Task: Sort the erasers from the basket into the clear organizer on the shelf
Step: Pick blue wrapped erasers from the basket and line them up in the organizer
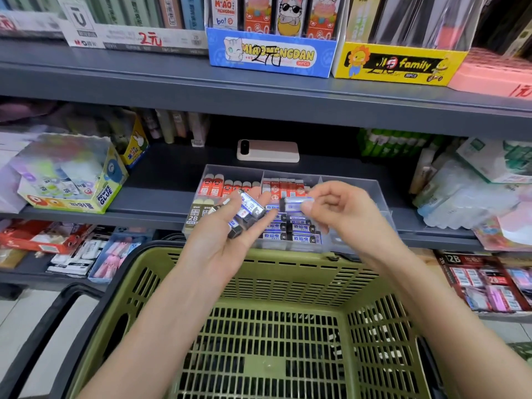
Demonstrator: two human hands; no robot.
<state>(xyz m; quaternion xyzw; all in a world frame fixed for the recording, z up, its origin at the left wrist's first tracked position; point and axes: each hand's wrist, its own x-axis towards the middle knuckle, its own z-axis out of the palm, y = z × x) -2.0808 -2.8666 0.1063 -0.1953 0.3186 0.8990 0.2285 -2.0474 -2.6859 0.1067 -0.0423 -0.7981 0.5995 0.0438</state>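
A clear organizer [349, 184] sits on the middle shelf and holds rows of red, tan and blue-white erasers. My left hand [227, 246] lies palm up in front of it and cradles several blue-white erasers [244, 214]. My right hand [342, 211] pinches one blue-white eraser [296, 203] between thumb and fingers, above the blue-white rows [290, 228]. Below both arms stands the green basket [288, 272]; its slotted floor shows no erasers.
A white phone [267, 151] lies on the shelf behind the organizer. A glue display box [72, 180] stands at left, wrapped packs [466, 194] at right. Blue [270, 53] and yellow [397, 63] boxes sit on the upper shelf. The basket's black handle [54, 326] hangs left.
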